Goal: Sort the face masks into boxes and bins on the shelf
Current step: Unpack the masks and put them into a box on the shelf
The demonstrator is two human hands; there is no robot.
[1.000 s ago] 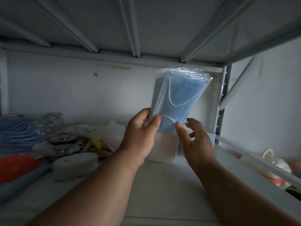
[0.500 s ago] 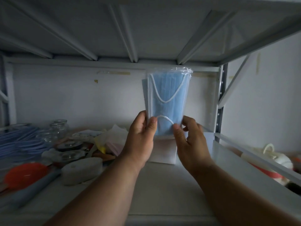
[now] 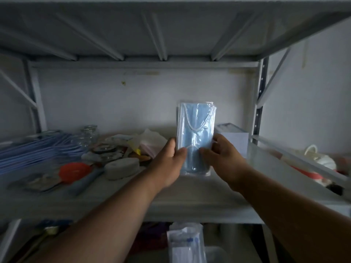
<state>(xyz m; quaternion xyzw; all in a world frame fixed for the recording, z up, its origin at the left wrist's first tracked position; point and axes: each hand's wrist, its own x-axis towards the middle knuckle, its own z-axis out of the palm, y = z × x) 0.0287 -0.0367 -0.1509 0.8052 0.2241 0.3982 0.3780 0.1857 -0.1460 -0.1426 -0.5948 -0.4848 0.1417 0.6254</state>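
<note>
**A:** Clear plastic wraps the pack of blue face masks (image 3: 195, 137), held upright at the centre of the frame. Why upright?

**B:** Likely so the person can read what kind it is before choosing a place. The left hand (image 3: 171, 164) grips the pack's left edge, thumb across the front; the right hand (image 3: 221, 157) grips the right edge the same way. Two hands keep the floppy sleeve flat.

**A:** Where does it sit against the shelf (image 3: 190, 198)?

**B:** Above the shelf board, in the air, touching nothing but the hands. The white box (image 3: 232, 138) stands just behind and right of it, near the right upright.

**A:** So that box is the goal?

**B:** Probably, since it is the nearest container, though whether it is open cannot be told. At the left edge of the frame lie loose blue masks (image 3: 38, 147) in a fanned stack, with glass jars (image 3: 89, 133), an orange object (image 3: 74, 170) and a grey oval case (image 3: 122, 167) in the clutter beside them.

**A:** Anything lower?

**B:** At the bottom centre, under the shelf, another clear packet (image 3: 186, 242) stands, its contents unclear.
</note>
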